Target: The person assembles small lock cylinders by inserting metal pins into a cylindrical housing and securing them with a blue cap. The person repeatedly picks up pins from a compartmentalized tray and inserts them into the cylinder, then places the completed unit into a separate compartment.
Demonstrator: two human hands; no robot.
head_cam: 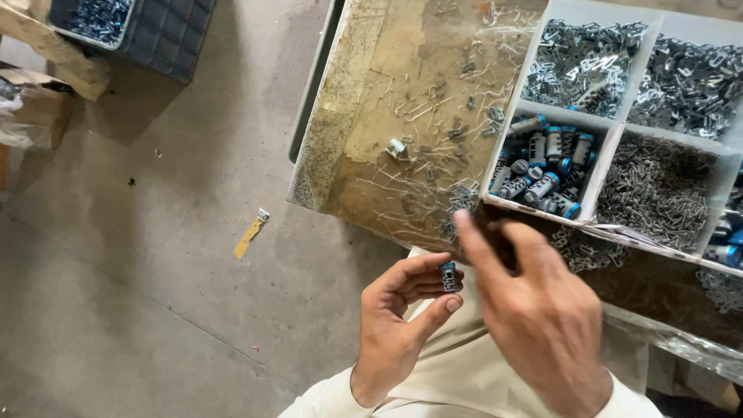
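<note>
My left hand (398,321) pinches a small blue-and-silver cylinder part (448,276) between thumb and fingertips, just below the table's near edge. My right hand (534,313) hovers beside it, blurred, fingers spread, index finger pointing up toward the tray; nothing shows in it. Straight above the hands, a compartment (542,166) of the white divided tray (611,124) holds several similar blue-capped cylinders.
Other tray compartments hold bent metal clips (580,58), more clips (689,73) and small pins (658,190). Loose pins and clips (433,131) scatter on the worn table. On the concrete floor lie a yellow strip (250,234), a dark crate (155,31) and cardboard boxes (35,104).
</note>
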